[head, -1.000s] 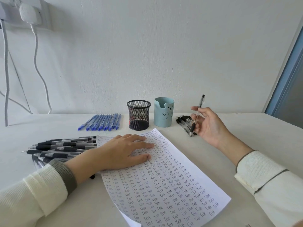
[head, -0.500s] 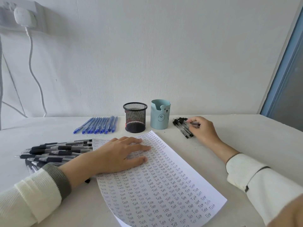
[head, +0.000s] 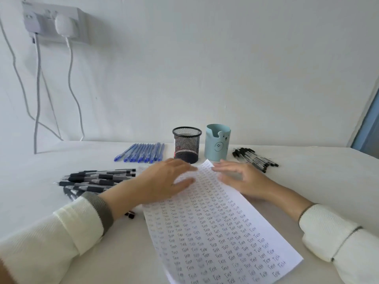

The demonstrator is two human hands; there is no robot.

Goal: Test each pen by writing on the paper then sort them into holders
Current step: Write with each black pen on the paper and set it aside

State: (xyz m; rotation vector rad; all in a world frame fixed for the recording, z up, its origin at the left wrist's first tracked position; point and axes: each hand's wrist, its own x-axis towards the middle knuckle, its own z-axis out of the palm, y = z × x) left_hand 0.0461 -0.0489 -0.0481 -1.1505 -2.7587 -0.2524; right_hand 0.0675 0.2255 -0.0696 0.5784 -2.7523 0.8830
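Though motion blur softens both, the left hand (head: 164, 181) lies palm down on the upper left part of the paper (head: 215, 232), fingers straight and pressing the sheet, gripping nothing, while the right hand (head: 244, 179) sits at the sheet's upper right edge with fingers loosely spread, thumb apart from the forefinger, nothing held between them; whether its fingertips touch the paper I cannot tell. Both forearms come in from the near corners in white sleeves, the left with a grey cuff. The paper lies slanted on the table (head: 317, 181), covered in rows of the handwritten word "Test", its far corner pointing between the two holders. Just beyond that corner stand the black mesh holder (head: 187, 144) on the left and the pale blue holder (head: 217, 142) with a bear face on the right, both upright, close together with a narrow gap. Through the mesh only a dark base and a red patch low down show; the blue holder's inside is hidden from this angle. The pens in view lie on the table: a row of blue pens (head: 141, 155) left of the mesh holder, a heap of black-gripped pens (head: 98, 179) beside the left forearm, and a bunch of clear black-capped pens (head: 254, 158) right of the blue holder, just beyond the right hand
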